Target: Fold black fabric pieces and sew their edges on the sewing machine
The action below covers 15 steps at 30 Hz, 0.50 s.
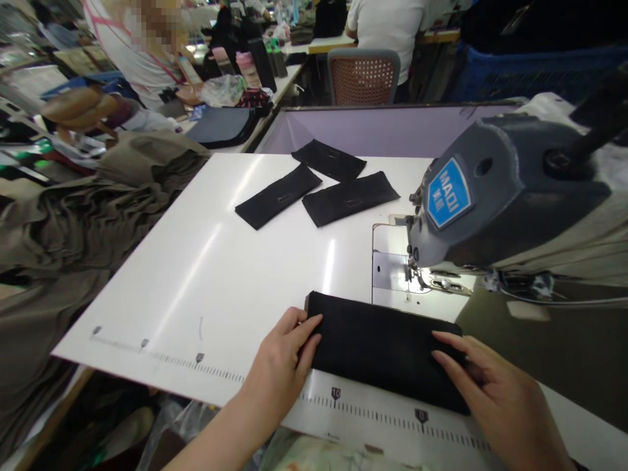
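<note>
A black rectangular fabric piece (377,343) lies on the white table near its front edge, just above the printed ruler. My left hand (289,353) pinches its left end between thumb and fingers. At the right end, my right hand (495,386) grips the edge, thumb and index finger on top and the other fingers partly hidden. Just beyond the fabric stands a sewing machine (490,190), its lit needle area (412,275) clear of the piece. Several similar black pieces, among them a fabric flap (350,198) with a small slit-like mark, lie farther back.
The white tabletop (186,275) carries a ruler scale (336,396) along its front edge. Brown-grey cloth (59,242) is heaped at the left. Behind are a lilac panel (392,131), a chair (364,75), a blue crate (520,78) and other people at work.
</note>
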### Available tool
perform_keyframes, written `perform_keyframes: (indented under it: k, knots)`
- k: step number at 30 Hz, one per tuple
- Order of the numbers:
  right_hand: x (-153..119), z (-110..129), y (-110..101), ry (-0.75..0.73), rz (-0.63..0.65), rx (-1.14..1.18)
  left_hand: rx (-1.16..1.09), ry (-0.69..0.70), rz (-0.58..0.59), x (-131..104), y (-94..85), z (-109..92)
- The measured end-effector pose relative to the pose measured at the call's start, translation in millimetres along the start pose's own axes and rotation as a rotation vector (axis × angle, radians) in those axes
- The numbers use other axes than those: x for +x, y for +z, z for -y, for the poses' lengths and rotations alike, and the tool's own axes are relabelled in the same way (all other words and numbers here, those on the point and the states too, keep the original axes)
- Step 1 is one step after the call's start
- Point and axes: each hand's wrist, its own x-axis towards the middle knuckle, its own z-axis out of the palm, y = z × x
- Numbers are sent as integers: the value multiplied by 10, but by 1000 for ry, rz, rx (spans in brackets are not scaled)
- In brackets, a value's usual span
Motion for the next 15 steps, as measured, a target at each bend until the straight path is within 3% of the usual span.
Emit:
perform_keyframes:
  k: [15]
  knots:
    - [27, -49, 4, 55, 48, 11, -70, -104, -10, 6, -45, -65]
